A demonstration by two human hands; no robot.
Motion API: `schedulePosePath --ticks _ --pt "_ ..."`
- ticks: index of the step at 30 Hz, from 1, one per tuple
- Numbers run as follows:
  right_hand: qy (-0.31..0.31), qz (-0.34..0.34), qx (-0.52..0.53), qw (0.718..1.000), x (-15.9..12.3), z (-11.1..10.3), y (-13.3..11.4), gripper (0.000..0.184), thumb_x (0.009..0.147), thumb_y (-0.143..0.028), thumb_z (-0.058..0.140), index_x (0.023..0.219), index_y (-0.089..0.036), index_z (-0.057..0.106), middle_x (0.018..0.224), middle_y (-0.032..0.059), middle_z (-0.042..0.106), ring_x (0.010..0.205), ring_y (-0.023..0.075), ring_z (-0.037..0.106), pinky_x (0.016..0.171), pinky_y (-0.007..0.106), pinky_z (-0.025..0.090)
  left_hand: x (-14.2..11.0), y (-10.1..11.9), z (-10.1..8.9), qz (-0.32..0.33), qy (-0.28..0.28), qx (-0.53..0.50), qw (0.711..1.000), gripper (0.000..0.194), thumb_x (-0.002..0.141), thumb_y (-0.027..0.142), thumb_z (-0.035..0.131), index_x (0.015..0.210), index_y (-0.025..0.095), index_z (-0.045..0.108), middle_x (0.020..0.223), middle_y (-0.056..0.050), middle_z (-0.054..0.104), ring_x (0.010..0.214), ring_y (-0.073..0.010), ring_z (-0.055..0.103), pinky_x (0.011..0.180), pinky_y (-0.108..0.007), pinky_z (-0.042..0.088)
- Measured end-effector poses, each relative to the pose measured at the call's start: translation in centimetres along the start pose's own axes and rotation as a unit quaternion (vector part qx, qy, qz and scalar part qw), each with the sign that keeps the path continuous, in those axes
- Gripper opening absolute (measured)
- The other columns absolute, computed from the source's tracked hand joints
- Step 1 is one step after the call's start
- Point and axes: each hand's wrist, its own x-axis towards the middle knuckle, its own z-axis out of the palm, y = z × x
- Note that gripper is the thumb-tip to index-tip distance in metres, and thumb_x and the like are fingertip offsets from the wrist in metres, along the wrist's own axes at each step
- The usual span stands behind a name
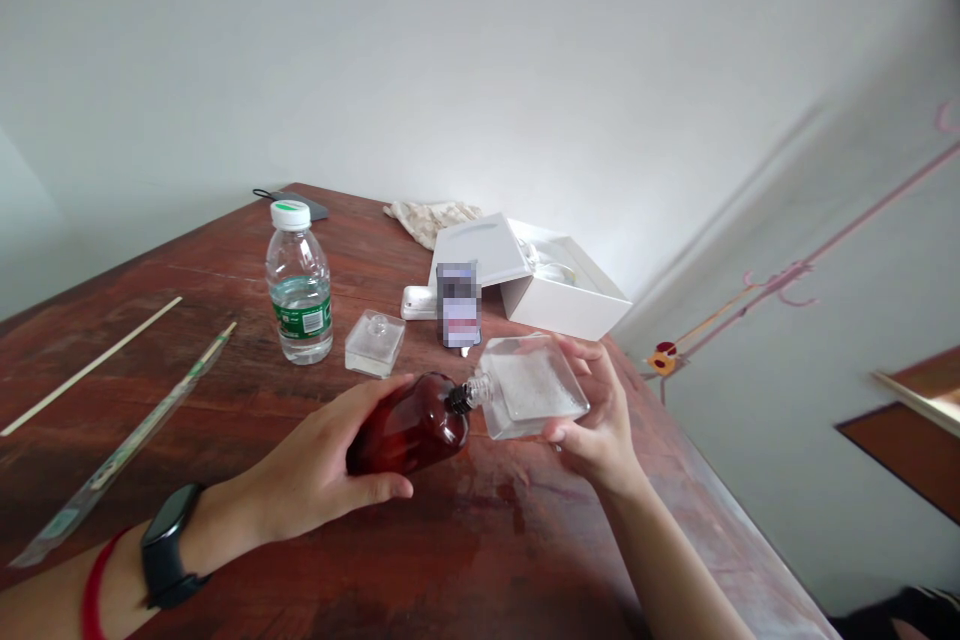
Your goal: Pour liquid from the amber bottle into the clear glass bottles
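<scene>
I see the left hand (315, 460) gripping a brown bottle (409, 425), its tip lying sideways, pointing right at the glass bottle (529, 387) gripped by the right hand (596, 425).

I see a clear plastic water bottle (298, 295) on the worktop (225, 265), a small square glass bottle (375, 343) just right of it, a white open box (570, 290) farther right, and a thin wooden chopstick (90, 367) to its left.

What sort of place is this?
Probably a home room or small informal workspace, not a lab: a worn reddish wooden table, a plastic drinking-water bottle on it, and a pink branch decoration on the wall.
</scene>
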Motion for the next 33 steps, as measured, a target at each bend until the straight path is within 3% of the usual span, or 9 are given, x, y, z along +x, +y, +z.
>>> schedulePosePath --ticks 33 --pt "-0.001 -0.002 -0.024 1.0 0.09 0.31 -0.63 0.073 0.064 -0.047 0.103 0.125 -0.032 0.065 0.123 0.0091 0.079 0.113 0.0327 0.076 0.088 0.045 0.063 0.07 0.4 -0.14 -0.003 -0.003 0.004 1.0 0.086 0.09 0.059 0.081 0.159 0.029 0.041 0.154 -0.014 0.061 0.135 -0.0362 0.064 0.115 -0.051 0.053"
